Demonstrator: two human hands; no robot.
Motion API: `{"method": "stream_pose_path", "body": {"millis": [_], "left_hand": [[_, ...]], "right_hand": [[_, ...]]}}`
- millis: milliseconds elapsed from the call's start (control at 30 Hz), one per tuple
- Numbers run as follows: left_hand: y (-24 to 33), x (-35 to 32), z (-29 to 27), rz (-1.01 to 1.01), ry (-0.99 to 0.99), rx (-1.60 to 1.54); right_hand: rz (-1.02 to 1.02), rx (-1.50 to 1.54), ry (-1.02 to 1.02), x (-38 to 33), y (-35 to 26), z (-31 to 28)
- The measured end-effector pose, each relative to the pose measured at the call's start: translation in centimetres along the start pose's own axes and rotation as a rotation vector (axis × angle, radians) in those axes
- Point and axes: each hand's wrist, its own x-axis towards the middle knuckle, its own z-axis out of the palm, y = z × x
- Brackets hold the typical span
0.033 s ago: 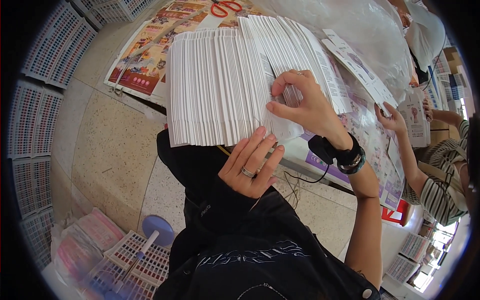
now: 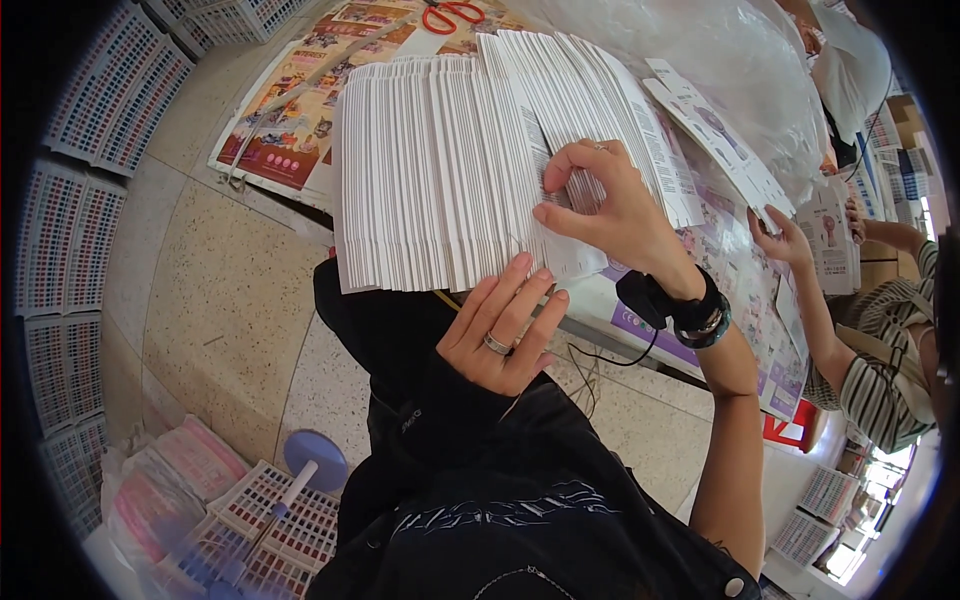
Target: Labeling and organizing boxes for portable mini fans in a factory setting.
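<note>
A long row of white flat-folded cartons leans tightly packed on the table, edges up, its near end jutting past the table edge. More cartons fan out to the right, with printing on their faces. My left hand, a ring on it, has its fingers spread and their tips at the near lower edge of the row. Above the gap between the two groups is my right hand, thumb and forefinger curved and apart, nothing visible between them. Its other fingers are partly hidden behind the forefinger.
Red-handled scissors and a printed poster lie on the table. Clear plastic sheeting covers the back. At right, a co-worker's hand touches loose printed cartons. White crates line the left; a blue-topped stand is below.
</note>
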Motion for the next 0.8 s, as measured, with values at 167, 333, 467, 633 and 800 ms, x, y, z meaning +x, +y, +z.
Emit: {"method": "stream_pose_path", "body": {"millis": [167, 333, 467, 633, 800], "left_hand": [[0.0, 0.1, 0.0, 0.025, -0.003, 0.038], [0.0, 0.2, 0.2, 0.033, 0.006, 0.054], [-0.1, 0.2, 0.2, 0.044, 0.012, 0.073], [-0.2, 0.4, 0.2, 0.042, 0.056, 0.072], [-0.2, 0.4, -0.5, 0.034, 0.066, 0.045]], "right_hand": [[-0.003, -0.014, -0.004, -0.1, -0.2, 0.0], [-0.037, -0.054, 0.041, -0.2, 0.8, 0.5], [-0.002, 0.006, 0.040, -0.1, -0.2, 0.0], [0.006, -0.015, 0.040, 0.1, -0.4, 0.2], [0.063, -0.017, -0.005, 0.5, -1.0, 0.4]]}}
